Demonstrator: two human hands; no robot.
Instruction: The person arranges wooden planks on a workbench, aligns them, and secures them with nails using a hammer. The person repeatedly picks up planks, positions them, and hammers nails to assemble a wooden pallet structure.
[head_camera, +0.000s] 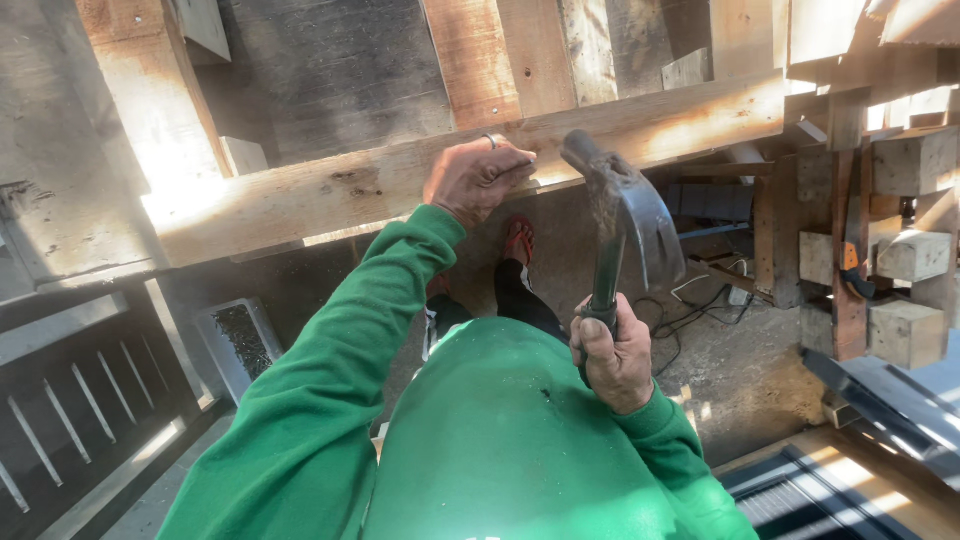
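Note:
My right hand (612, 355) grips the dark handle of a claw hammer (625, 205), whose steel head is raised close to a long wooden plank (330, 195). That plank runs across the view at chest height. My left hand (478, 178) is curled over the plank's near edge just left of the hammer head, fingers pinched together; whether a nail sits between them is hidden. I wear a ring on that hand and green sleeves. Below, my foot in a red sandal (518, 240) stands on the ground.
More planks and beams (480, 60) lean behind the long one. Stacked wooden blocks (905, 250) and an orange-handled tool stand at right. A tray of dark small pieces (240, 345) lies lower left beside a slatted dark frame (70, 410). Cables (700, 300) trail over the floor.

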